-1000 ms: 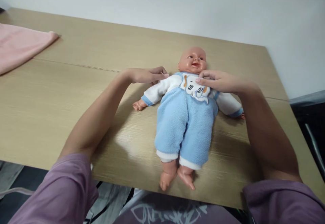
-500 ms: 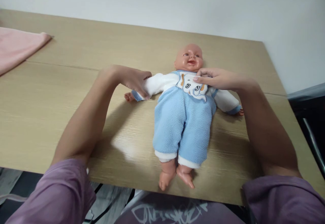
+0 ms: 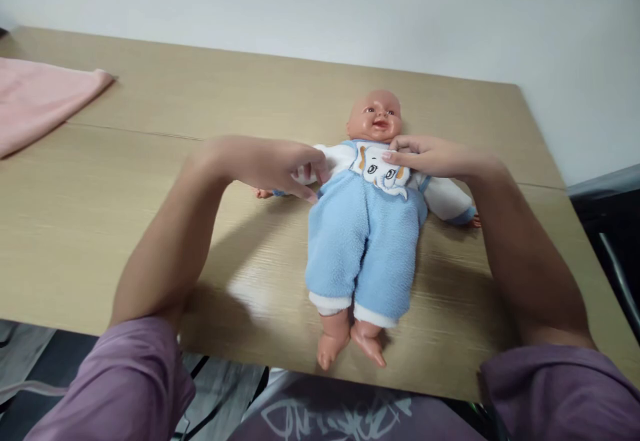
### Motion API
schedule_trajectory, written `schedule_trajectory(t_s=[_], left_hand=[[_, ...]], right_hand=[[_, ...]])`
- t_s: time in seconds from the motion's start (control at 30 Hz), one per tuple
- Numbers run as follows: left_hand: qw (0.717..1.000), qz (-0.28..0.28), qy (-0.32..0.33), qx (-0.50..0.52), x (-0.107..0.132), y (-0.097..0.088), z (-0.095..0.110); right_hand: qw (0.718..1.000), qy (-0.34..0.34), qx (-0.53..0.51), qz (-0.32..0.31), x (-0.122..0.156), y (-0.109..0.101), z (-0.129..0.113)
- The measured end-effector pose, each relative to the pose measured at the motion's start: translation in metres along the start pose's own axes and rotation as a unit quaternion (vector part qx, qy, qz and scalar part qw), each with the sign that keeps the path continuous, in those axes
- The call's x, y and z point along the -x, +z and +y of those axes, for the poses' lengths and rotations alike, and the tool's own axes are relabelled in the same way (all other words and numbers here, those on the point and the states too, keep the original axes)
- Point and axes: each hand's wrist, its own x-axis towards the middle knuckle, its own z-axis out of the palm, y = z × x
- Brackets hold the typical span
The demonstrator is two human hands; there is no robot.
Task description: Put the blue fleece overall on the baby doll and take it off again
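A baby doll [image 3: 363, 241] in a blue and white fleece outfit lies on its back, its feet towards me. An elephant face patch [image 3: 383, 169] decorates its chest. My right hand [image 3: 425, 154] rests at the chest and shoulder, thumb on the patch and fingers curled on the outfit below the chin. My left hand [image 3: 285, 164] is over the sleeve on the left, fingers apart and bent, tips close to the side of the doll's waist. That hand hides most of the sleeve; the doll's small hand [image 3: 263, 193] shows beyond it.
The wooden table [image 3: 150, 228] has a seam across it and meets a pale wall [image 3: 300, 8] at the back. A pink cloth [image 3: 45, 98] lies at the far left. Beyond the right edge are dark objects [image 3: 610, 221].
My left hand has moved right along the doll's sleeve, from the forearm towards the body. My right hand stays at the chest. The view has shifted slightly.
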Motion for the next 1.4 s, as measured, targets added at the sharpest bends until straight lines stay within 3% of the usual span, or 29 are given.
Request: schedule_trajectory(t_s=[0.07,0.2,0.27,0.33,0.47,0.63,0.73,0.8,0.93,1.1,1.2,1.3,1.4], left_hand=[[0.999,-0.042,-0.002,0.033,-0.009,0.008,0.002],[0.993,-0.011,-0.01,0.114,-0.022,0.013,-0.001],[0.991,-0.035,-0.015,0.127,-0.024,0.012,-0.002],[0.991,-0.077,-0.011,0.11,-0.025,0.011,0.0],[0.995,-0.058,0.021,0.084,-0.024,0.004,0.005],[0.985,-0.16,0.048,-0.038,-0.021,-0.008,0.005],[0.988,-0.143,0.048,-0.037,-0.023,-0.007,0.0],[0.99,-0.133,0.029,-0.045,-0.024,-0.006,-0.002],[0.985,-0.137,-0.073,-0.082,-0.022,-0.008,-0.002],[0.985,-0.08,-0.095,-0.118,-0.021,-0.006,0.0],[0.969,-0.022,-0.122,-0.214,-0.025,0.006,0.003],[0.931,0.075,-0.082,-0.347,-0.024,0.018,0.008],[0.909,0.176,0.006,-0.378,-0.019,0.027,0.018]], right_hand=[[1.0,-0.008,0.006,-0.002,-0.001,0.0,0.002],[1.0,0.001,-0.004,0.009,-0.004,0.002,0.005],[1.0,0.007,-0.004,0.011,-0.005,0.002,0.005],[1.0,0.009,0.003,0.008,-0.006,0.002,0.006],[1.0,0.0,0.014,0.002,-0.007,0.001,0.009],[1.0,-0.013,0.018,0.0,-0.008,0.002,0.013],[1.0,-0.021,0.013,0.008,-0.009,0.003,0.015],[1.0,-0.028,0.011,0.009,-0.011,0.004,0.017],[0.999,-0.035,0.013,0.016,-0.017,0.005,0.027],[0.997,-0.069,0.038,0.014,-0.022,0.002,0.035],[0.994,-0.066,0.072,0.042,-0.013,0.006,0.032],[0.973,-0.055,0.124,0.188,0.012,0.019,0.031],[0.929,-0.088,0.176,0.312,0.053,0.031,0.045]])
